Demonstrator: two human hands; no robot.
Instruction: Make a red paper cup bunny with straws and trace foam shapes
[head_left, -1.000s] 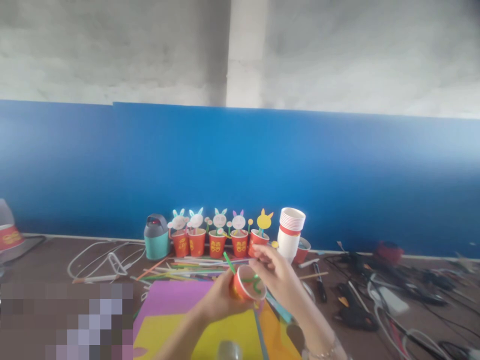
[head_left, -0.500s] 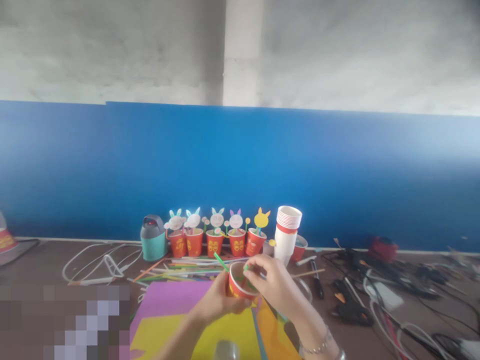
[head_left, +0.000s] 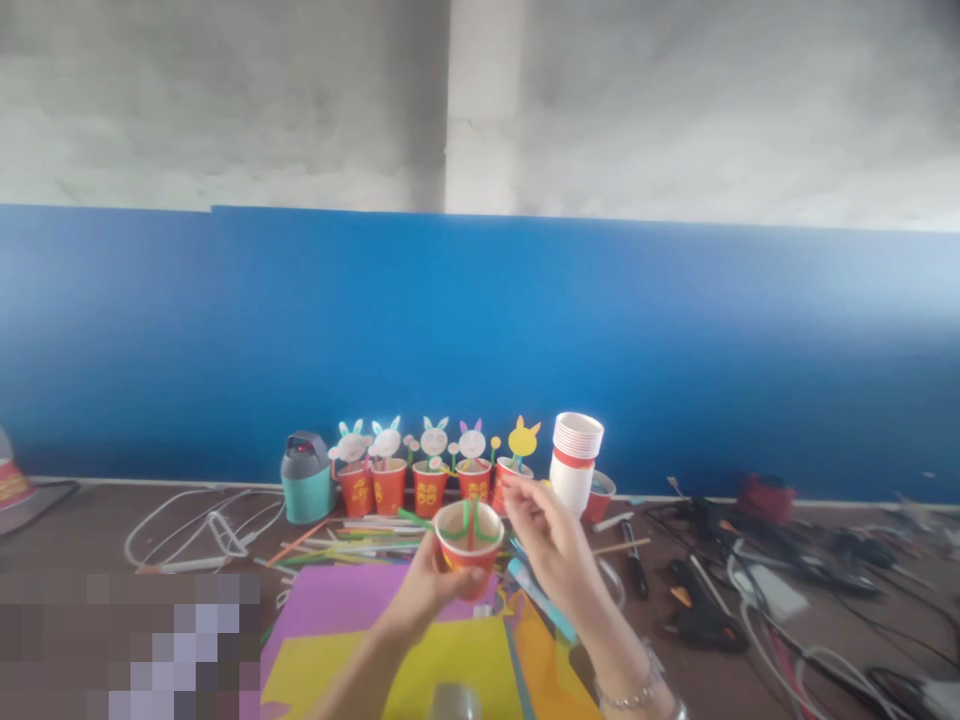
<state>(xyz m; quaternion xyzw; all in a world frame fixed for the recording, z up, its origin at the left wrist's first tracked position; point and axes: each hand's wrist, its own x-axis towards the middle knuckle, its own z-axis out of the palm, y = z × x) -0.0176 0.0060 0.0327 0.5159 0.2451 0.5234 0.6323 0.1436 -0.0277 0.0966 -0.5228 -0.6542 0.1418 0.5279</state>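
My left hand [head_left: 430, 588] is wrapped round a red paper cup [head_left: 480, 558] with a white rim, held above the coloured paper. Green drinking straws [head_left: 466, 522] stand inside the cup; one green piece sticks out past its left side. Just right of the rim, my right hand [head_left: 553, 545] hovers apart from the cup with its fingers loosely bent and nothing visible in them. Behind the cup stands a row of red paper cups [head_left: 430, 490] topped with paper rabbit faces [head_left: 433, 437]. The rightmost figure has a yellow face [head_left: 523, 438].
Purple paper [head_left: 345, 598] and yellow paper [head_left: 315, 660] lie under my arms. Loose straws [head_left: 352, 545] are heaped behind. A white cup stack [head_left: 574, 470] stands right, a teal pot [head_left: 309, 492] left. A black glue gun [head_left: 697, 605] and tangled cables [head_left: 795, 610] cover the right side.
My right hand has come away from the cup and the green straw, moving up and right. The cup is more upright, and a blue marker-like object now shows beneath my right hand.
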